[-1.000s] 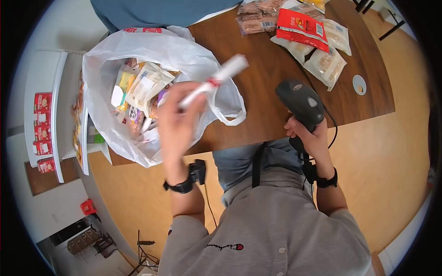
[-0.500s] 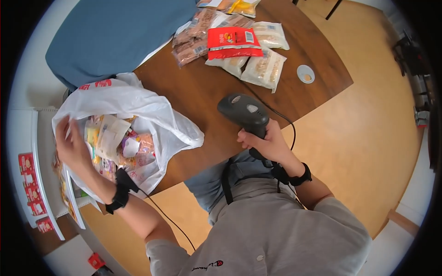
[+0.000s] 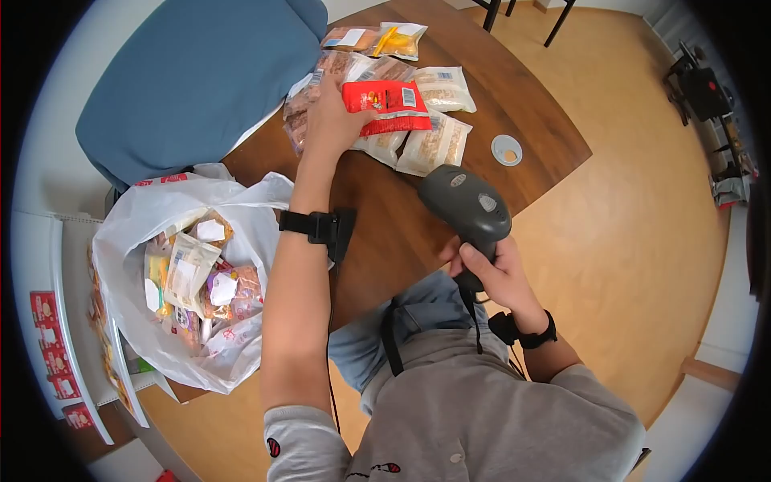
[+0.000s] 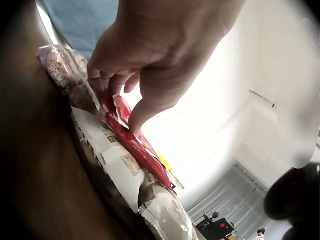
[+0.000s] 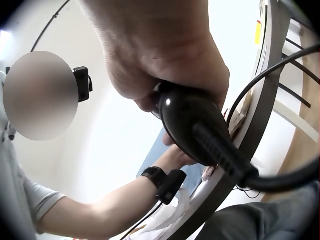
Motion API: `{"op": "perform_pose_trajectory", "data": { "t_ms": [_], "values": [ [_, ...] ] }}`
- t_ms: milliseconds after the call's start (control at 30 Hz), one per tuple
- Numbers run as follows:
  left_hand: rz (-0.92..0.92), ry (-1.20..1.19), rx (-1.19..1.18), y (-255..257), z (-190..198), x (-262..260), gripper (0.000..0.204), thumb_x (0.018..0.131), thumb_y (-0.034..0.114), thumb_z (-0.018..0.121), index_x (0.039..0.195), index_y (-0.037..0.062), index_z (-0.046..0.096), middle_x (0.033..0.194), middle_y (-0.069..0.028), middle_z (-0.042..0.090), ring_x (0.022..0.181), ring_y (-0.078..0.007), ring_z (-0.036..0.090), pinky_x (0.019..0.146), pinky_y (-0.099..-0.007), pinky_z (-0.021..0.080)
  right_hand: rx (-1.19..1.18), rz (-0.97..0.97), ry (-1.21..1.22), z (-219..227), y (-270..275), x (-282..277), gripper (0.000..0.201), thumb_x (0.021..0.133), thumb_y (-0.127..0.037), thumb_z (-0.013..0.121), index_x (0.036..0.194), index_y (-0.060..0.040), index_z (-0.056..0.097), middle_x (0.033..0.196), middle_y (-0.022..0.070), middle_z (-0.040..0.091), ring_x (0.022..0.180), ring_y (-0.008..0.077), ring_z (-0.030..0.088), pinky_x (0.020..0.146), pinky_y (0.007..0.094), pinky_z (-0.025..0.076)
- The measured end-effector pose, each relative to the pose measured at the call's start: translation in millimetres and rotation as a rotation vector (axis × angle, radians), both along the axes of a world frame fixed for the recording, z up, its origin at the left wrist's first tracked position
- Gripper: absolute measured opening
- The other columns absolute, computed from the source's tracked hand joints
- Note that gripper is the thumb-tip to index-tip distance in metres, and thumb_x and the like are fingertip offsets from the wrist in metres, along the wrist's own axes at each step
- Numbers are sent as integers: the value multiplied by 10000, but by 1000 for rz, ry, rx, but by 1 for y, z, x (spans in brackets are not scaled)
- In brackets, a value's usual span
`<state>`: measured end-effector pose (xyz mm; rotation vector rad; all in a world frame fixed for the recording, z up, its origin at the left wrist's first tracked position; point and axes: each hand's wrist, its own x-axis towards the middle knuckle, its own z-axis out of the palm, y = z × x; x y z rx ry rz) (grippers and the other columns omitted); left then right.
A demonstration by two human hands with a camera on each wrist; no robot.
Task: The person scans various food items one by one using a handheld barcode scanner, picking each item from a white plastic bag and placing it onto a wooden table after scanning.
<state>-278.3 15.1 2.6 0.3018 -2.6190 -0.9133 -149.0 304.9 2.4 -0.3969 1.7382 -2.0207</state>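
My left hand is at the left end of a red packet, which lies on pale packets. In the left wrist view the thumb and fingers of that hand pinch the end of the red packet. Brownish packets lie beside and partly under the hand. My right hand grips the handle of a black handheld scanner, held over the table's near edge. In the right wrist view the scanner and its cable show below the hand.
A white plastic bag holding several packets stands open at the table's left. A blue chair back is beyond it. A small round lid lies on the wooden table; more packets lie at the back. Shelves stand far left.
My left hand let go of a white wrapped item over the bag, then moved from the bag across to the red packet. The head view has shifted; my right hand still holds the scanner.
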Motion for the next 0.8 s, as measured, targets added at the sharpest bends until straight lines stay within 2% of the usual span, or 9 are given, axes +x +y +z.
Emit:
{"op": "perform_pose_trajectory", "data": {
  "t_ms": [100, 200, 267, 333, 433, 500, 533, 600, 800],
  "values": [
    [78, 36, 60, -12, -16, -7, 523, 800, 164, 771, 1244, -15, 558, 1003, -132, 703, 848, -208, 680, 766, -338, 533, -10, -28, -48, -4, 5, -6, 203, 937, -123, 635, 1090, 6, 601, 829, 55, 673, 710, 98, 647, 619, 239, 500],
    [-72, -67, 319, -25, 2, 6, 396, 790, 135, 766, 1136, -4, 633, 968, -168, 713, 897, -282, 677, 792, -363, 506, 109, -56, 28, -3, 3, -11, 160, 910, -120, 667, 1020, -9, 634, 760, 36, 660, 655, 79, 623, 583, 233, 476],
    [-24, -52, 259, -30, 16, 24, 258, 848, 114, 705, 1086, 16, 676, 942, -140, 721, 833, -240, 667, 766, -333, 494, 128, -61, 46, 2, 0, -13, 148, 902, -117, 676, 1005, -15, 643, 746, 26, 658, 640, 74, 618, 573, 232, 465],
    [-83, 218, 231, -41, 19, 43, 241, 908, 92, 626, 1136, 16, 649, 912, -148, 713, 802, -210, 672, 737, -331, 497, 146, -66, 64, 7, -5, -15, 137, 894, -113, 685, 990, -22, 653, 732, 16, 655, 626, 68, 612, 563, 232, 453],
    [-130, 303, 178, -37, 39, 83, 175, 948, 72, 566, 1098, 10, 631, 825, -138, 673, 718, -164, 612, 684, -319, 479, 191, -33, 184, 13, -15, -16, 161, 879, -98, 693, 1014, -21, 652, 750, 37, 663, 645, 90, 626, 585, 256, 464],
    [-93, 189, 193, -34, 54, 109, 138, 953, 75, 564, 1059, 4, 614, 786, -126, 636, 696, -151, 560, 666, -309, 464, 264, 21, 355, 14, -23, -14, 248, 849, -94, 708, 1072, -13, 635, 785, 89, 668, 675, 185, 665, 630, 300, 493],
    [-64, 77, 213, -34, 57, 118, 107, 957, 77, 563, 1021, -2, 598, 747, -114, 599, 673, -137, 509, 648, -300, 450, 261, 32, 357, 15, -27, -12, 248, 849, -94, 708, 1072, -13, 635, 785, 89, 668, 675, 185, 665, 630, 300, 493],
    [-89, 98, 292, -39, 48, 128, 94, 958, 85, 573, 946, -8, 565, 689, -89, 520, 650, -124, 426, 613, -281, 418, 249, 102, 458, 15, -34, -8, 346, 817, -96, 722, 1134, -12, 611, 830, 139, 663, 734, 293, 685, 677, 341, 512],
    [-163, -15, 365, -26, 50, 148, 95, 946, 75, 589, 908, -11, 573, 668, -55, 500, 628, -87, 441, 593, -271, 411, 278, 225, 431, 17, -38, 1, 408, 803, -114, 729, 1174, -10, 592, 859, 160, 678, 781, 337, 693, 697, 362, 521]
  ]
}}
